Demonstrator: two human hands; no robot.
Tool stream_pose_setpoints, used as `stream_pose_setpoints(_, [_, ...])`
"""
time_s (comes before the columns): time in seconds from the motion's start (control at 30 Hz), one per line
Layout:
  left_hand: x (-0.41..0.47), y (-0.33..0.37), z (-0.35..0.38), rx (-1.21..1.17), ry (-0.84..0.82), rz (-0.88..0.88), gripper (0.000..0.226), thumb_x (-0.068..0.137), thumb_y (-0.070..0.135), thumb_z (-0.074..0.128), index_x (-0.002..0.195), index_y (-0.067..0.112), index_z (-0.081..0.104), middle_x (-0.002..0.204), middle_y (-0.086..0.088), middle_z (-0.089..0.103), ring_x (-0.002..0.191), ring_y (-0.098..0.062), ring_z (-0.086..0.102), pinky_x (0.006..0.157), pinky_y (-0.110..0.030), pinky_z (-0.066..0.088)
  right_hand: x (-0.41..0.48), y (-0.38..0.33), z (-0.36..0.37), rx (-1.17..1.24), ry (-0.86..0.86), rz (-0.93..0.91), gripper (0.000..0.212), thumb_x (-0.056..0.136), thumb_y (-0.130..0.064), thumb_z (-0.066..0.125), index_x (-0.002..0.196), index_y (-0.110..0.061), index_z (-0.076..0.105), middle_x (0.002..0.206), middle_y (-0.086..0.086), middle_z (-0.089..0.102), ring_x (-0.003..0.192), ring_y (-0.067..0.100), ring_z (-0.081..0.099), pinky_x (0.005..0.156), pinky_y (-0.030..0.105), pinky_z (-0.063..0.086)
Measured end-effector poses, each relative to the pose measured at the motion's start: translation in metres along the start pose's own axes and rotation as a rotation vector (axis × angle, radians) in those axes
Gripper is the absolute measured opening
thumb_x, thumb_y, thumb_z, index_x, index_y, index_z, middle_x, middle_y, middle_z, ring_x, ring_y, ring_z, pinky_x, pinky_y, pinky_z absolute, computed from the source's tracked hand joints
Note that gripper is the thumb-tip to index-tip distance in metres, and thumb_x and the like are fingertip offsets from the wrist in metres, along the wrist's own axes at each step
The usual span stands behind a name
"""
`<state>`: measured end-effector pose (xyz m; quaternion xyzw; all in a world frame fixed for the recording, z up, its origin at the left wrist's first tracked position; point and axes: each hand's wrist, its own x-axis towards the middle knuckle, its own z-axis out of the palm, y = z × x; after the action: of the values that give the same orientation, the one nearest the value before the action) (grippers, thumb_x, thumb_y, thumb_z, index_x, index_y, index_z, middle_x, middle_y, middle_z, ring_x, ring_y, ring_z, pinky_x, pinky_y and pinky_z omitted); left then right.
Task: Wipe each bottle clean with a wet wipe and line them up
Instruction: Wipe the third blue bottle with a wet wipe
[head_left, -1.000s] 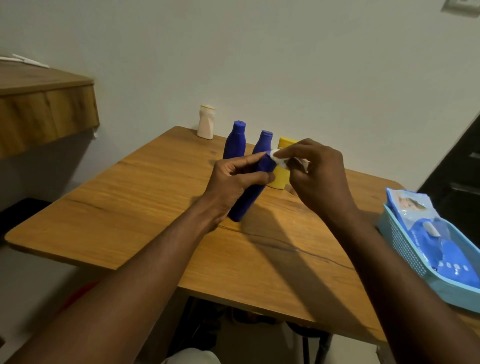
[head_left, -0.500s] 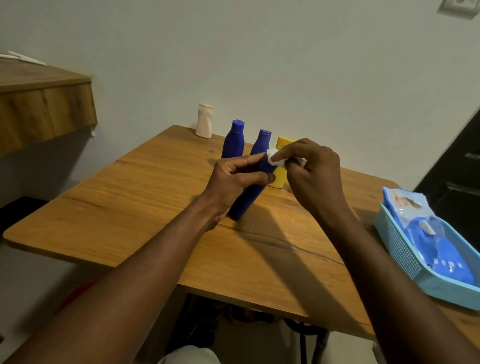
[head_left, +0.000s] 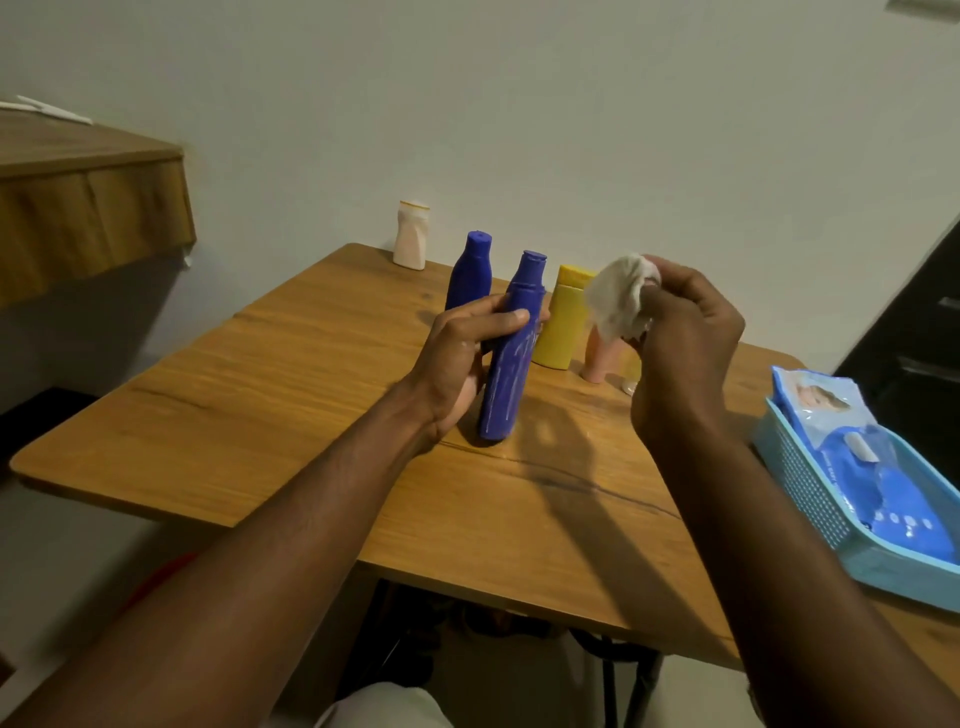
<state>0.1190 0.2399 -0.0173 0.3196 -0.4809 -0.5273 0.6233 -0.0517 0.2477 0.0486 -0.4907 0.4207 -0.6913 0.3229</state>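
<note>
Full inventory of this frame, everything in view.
table: 1, wood, centre
shelf: 1, wood, upper left
white bottle: 1, white, far edge by wall
blue bottle: 1, blue, upright, far centre
held bottle: 1, blue, tilted, mid-table
yellow bottle: 1, yellow, upright, right of held bottle
pink bottle: 1, pink, right of yellow bottle, partly hidden
wipe: 1, white, crumpled, in front of pink bottle
basket: 1, light blue, right edge
wipes pack: 1, blue, in basket
left hand: grips held bottle
right hand: pinches wipe

A blue bottle (head_left: 511, 353) is gripped, tilted, by the left hand (head_left: 462, 353) above the bench (head_left: 260, 415); a crumpled wet wipe (head_left: 618, 299) is pinched by right-hand fingers (head_left: 670, 296), w/ a gap btw. them.
</note>
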Motion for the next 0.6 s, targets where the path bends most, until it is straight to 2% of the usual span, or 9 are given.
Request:
stream_pose_setpoints(0.1, [0.001, -0.001, 0.0, -0.056, -0.005, -0.049, 0.035, 0.101, 0.021, 0.061, 0.134, 0.012, 0.065, 0.13, -0.009, 0.073, 0.13, -0.033, 0.062, 0.109, -0.052, 0.05, -0.007, 0.009, 0.002, -0.134, -0.091, -0.018, 0.022, 0.098, -0.009, 0.059, 0.112, -0.016, 0.074, 0.104, -0.004, 0.072, 0.094, 0.003, 0.065, 0.068, 0.017, 0.054])
stream_pose_setpoints(0.2, [0.001, -0.002, 0.0, -0.031, -0.025, -0.066, 0.037, 0.101, 0.023, 0.062, 0.136, 0.011, 0.065, 0.118, -0.005, 0.072, 0.117, -0.027, 0.064, 0.101, -0.048, 0.051, -0.018, 0.02, 0.014, -0.291, -0.213, -0.161, 0.021, 0.098, -0.019, 0.063, 0.117, -0.022, 0.073, 0.11, -0.01, 0.073, 0.102, 0.004, 0.067, 0.081, 0.024, 0.058])
stream_pose_setpoints(0.27, [0.0, -0.003, -0.002, -0.029, -0.028, -0.067, 0.036, 0.103, 0.021, 0.059, 0.137, 0.011, 0.065, 0.118, -0.009, 0.07, 0.116, -0.027, 0.065, 0.103, -0.051, 0.052, -0.024, 0.025, 0.021, -0.372, -0.282, -0.287, 0.025, 0.098, -0.017, 0.064, 0.121, -0.019, 0.072, 0.116, -0.008, 0.072, 0.108, 0.003, 0.066, 0.089, 0.019, 0.056])
stream_pose_setpoints(0.37, [0.0, -0.003, -0.005, -0.046, -0.022, -0.078, 0.037, 0.104, 0.019, 0.057, 0.139, 0.011, 0.065, 0.125, -0.014, 0.068, 0.118, -0.029, 0.065, 0.105, -0.053, 0.054, -0.032, 0.033, 0.019, -0.427, -0.325, -0.423, 0.027, 0.096, -0.01, 0.065, 0.121, -0.016, 0.073, 0.116, -0.005, 0.073, 0.106, 0.002, 0.065, 0.089, 0.013, 0.052])
stream_pose_setpoints(0.43, [0.001, -0.003, -0.006, -0.08, -0.017, -0.093, 0.038, 0.103, 0.019, 0.059, 0.139, 0.008, 0.064, 0.13, -0.015, 0.068, 0.119, -0.029, 0.065, 0.105, -0.052, 0.053, -0.035, 0.042, 0.01, -0.487, -0.381, -0.462, 0.026, 0.094, -0.011, 0.068, 0.119, -0.016, 0.074, 0.112, -0.003, 0.074, 0.102, 0.005, 0.067, 0.087, 0.018, 0.055])
stream_pose_setpoints(0.53, [0.004, -0.003, -0.006, -0.177, 0.013, -0.125, 0.036, 0.102, 0.017, 0.061, 0.136, 0.005, 0.064, 0.135, -0.016, 0.07, 0.129, -0.032, 0.065, 0.113, -0.053, 0.048, -0.036, 0.052, -0.004, -0.619, -0.466, -0.429, 0.026, 0.093, -0.013, 0.07, 0.119, -0.014, 0.074, 0.105, -0.001, 0.075, 0.095, 0.01, 0.069, 0.084, 0.036, 0.06])
stream_pose_setpoints(0.6, [0.005, -0.004, -0.006, -0.222, 0.021, -0.152, 0.037, 0.102, 0.015, 0.061, 0.137, 0.004, 0.063, 0.135, -0.017, 0.07, 0.131, -0.034, 0.063, 0.115, -0.053, 0.047, -0.036, 0.053, -0.008, -0.639, -0.473, -0.414, 0.026, 0.094, -0.015, 0.069, 0.12, -0.014, 0.074, 0.105, -0.001, 0.075, 0.094, 0.009, 0.069, 0.083, 0.036, 0.061])
